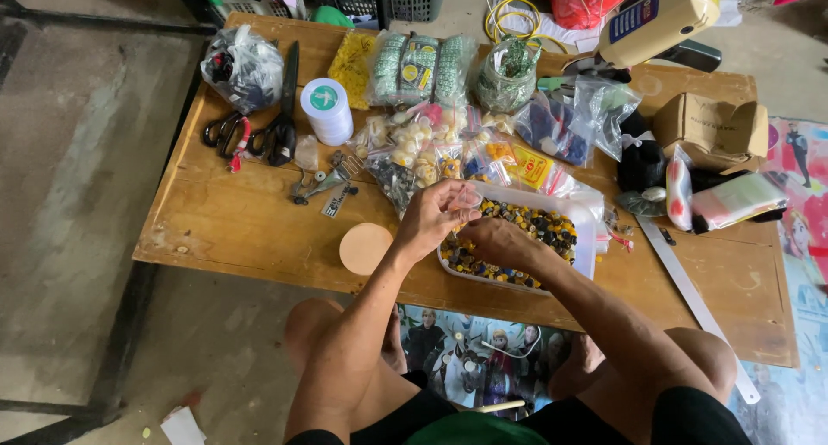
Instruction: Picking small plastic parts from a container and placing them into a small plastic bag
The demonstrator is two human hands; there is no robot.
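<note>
While left hand (431, 219) pinches a small clear cup (467, 198), mouth direction unclear, right hand (498, 241) in bead tray (586, 238), grip unclear.

I count two hands of mine, left hand (429, 221) and right hand (500, 242), over one white tray (589, 238) of dark and yellow buttons, too many to number. On my one bench (241, 225) lie two pairs of scissors (280, 122), one white tape roll (327, 110), one round tan lid (366, 247), one cardboard box (711, 130), one long metal ruler (690, 294), and about a dozen clear bags of small parts.
</note>
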